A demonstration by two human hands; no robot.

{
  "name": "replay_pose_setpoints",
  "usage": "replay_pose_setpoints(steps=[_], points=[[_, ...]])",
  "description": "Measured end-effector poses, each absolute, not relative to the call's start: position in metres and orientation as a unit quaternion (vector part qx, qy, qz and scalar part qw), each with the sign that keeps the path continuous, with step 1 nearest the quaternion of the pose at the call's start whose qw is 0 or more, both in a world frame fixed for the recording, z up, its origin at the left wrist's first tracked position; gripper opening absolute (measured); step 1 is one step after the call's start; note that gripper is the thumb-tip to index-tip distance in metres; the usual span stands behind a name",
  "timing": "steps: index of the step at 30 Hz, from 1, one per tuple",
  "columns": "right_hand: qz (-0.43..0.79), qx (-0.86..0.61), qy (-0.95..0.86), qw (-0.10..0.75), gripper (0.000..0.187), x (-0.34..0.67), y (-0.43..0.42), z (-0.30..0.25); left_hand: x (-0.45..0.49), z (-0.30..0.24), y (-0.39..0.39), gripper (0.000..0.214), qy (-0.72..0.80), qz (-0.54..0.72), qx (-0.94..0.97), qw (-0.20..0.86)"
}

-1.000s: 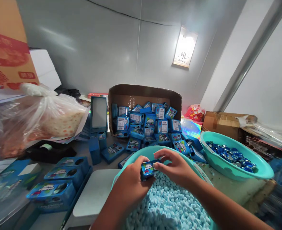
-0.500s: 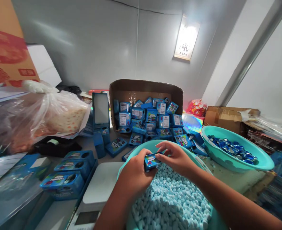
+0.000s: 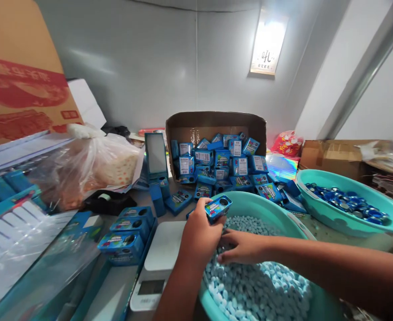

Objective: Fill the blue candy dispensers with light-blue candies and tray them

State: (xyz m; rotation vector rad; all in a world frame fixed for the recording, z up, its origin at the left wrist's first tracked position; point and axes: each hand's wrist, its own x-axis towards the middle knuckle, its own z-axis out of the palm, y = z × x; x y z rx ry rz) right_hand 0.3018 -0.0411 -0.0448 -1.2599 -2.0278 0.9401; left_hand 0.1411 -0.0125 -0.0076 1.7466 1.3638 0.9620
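A small blue box [image 3: 219,208] is pinched in the left hand [image 3: 201,232] above a basin [image 3: 278,211] of pale blue pellets [image 3: 255,287].
The box is gripped between thumb and fingers, printed face up, its long axis slanting from the palm away to the right, a dark round spot at the farther end. Just right of the left hand, the right hand [image 3: 241,247] is lowered to the pellets, thumb and fingers parted; whether any are pinched cannot be told. Left of the left hand, a white scale [image 3: 165,245] is set beside a blue tray [image 3: 112,292] partly filled with boxes. Right of and beyond the right hand, shiny blue discs [image 3: 346,200] are held in a second basin [image 3: 363,227]. Beyond both hands, a brown carton [image 3: 213,121] is heaped with blue boxes.
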Motion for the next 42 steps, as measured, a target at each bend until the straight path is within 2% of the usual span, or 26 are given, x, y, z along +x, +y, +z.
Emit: replay_pose_setpoints(steps=[3, 5, 9, 13, 16, 19, 23, 27, 32, 39, 42], points=[[0.375, -0.489, -0.773, 0.151, 0.041, 0.302, -0.044, -0.028, 0.141, -0.007, -0.012, 0.042, 0.534, 0.359, 0.683, 0.346], [0.378, -0.509, -0.767, 0.101, 0.046, 0.299, -0.046, -0.022, 0.141, -0.007, -0.012, 0.043, 0.537, 0.35, 0.687, 0.341], [0.398, -0.541, -0.737, 0.075, 0.029, 0.29, -0.049, -0.018, 0.142, -0.005, -0.014, 0.043, 0.543, 0.328, 0.697, 0.333], [0.444, -0.523, -0.724, 0.075, 0.018, 0.292, -0.052, -0.005, 0.142, -0.004, -0.014, 0.041, 0.549, 0.326, 0.69, 0.341], [0.513, -0.492, -0.691, 0.128, 0.008, 0.305, -0.05, 0.011, 0.141, -0.003, -0.013, 0.043, 0.543, 0.348, 0.673, 0.364], [0.546, -0.474, -0.632, 0.278, 0.013, 0.318, -0.045, 0.021, 0.141, -0.004, -0.013, 0.042, 0.536, 0.34, 0.68, 0.368], [0.539, -0.44, -0.519, 0.497, 0.024, 0.323, -0.038, 0.022, 0.14, -0.002, -0.016, 0.037, 0.487, 0.265, 0.734, 0.392], [0.504, -0.446, -0.44, 0.594, 0.033, 0.318, -0.034, 0.019, 0.14, 0.008, -0.022, 0.037, 0.433, 0.206, 0.746, 0.463], [0.41, -0.429, -0.448, 0.669, 0.028, 0.306, -0.035, 0.014, 0.14, 0.012, -0.028, 0.033, 0.382, 0.2, 0.762, 0.484], [0.421, -0.444, -0.464, 0.64, 0.028, 0.298, -0.034, 0.009, 0.138, 0.008, -0.028, 0.029, 0.355, 0.217, 0.771, 0.483], [0.428, -0.443, -0.463, 0.637, 0.03, 0.3, -0.035, 0.009, 0.137, 0.008, -0.028, 0.036, 0.357, 0.216, 0.762, 0.496]])
